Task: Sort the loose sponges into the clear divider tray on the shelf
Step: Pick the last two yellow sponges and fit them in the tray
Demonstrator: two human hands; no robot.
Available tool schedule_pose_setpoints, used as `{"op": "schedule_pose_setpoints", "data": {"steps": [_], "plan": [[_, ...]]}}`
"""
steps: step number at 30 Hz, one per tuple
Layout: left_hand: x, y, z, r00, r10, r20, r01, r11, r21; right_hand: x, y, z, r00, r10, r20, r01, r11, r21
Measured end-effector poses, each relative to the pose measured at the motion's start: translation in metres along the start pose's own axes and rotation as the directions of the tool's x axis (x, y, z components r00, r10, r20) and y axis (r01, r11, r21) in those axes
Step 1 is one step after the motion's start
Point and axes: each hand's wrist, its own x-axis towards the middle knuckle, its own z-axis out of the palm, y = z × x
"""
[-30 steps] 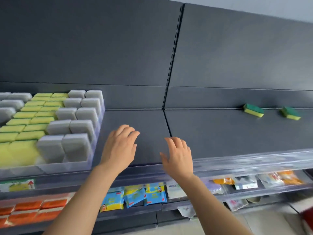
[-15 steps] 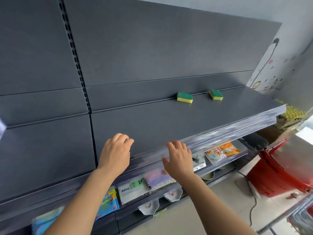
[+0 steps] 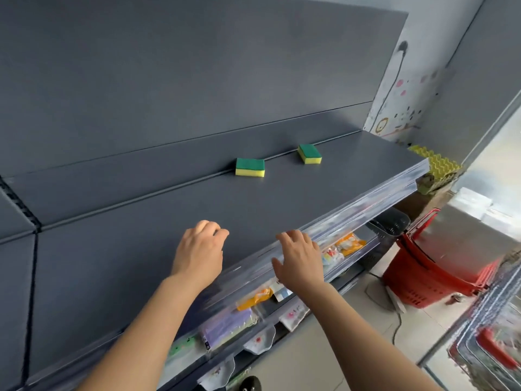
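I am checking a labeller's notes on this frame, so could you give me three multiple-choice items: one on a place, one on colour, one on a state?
1. Where on the shelf do the left sponge and the right sponge lie?
A. At its front edge
B. Near its back
C. Stacked on each other

2. What colours are both sponges?
A. Green on top, yellow below
B. Grey all over
C. Orange and white

3. What do the left hand and the right hand hold?
A. A sponge each
B. Nothing
C. One sponge between them

Answers:
1 B: both sit apart by the seam at the rear panel.
2 A: each shows a green top layer over a yellow side.
3 B: both hands are near the front edge, well short of the sponges, with nothing in their fingers.
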Motion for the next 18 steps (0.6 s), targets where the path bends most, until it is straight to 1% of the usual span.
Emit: {"op": "schedule_pose_setpoints", "data": {"steps": [8, 11, 18], "plan": [[0.12, 0.017, 0.033, 0.999, 0.033, -0.014, -0.033, 0.999, -0.03, 0.099, 0.05, -0.005, 0.997, 0.035, -0.075, -0.034, 0.999, 0.013], [0.163, 0.019, 0.042, 1.0, 0.024, -0.014, -0.025, 0.999, -0.041, 0.137, 0.066, -0.008, 0.993, 0.054, -0.103, -0.052, 0.998, 0.019], [0.234, 0.021, 0.057, 1.0, -0.011, 0.022, 0.011, 1.0, 0.009, 0.206, 0.106, -0.005, 0.994, 0.086, -0.066, -0.086, 0.996, -0.005]]}}
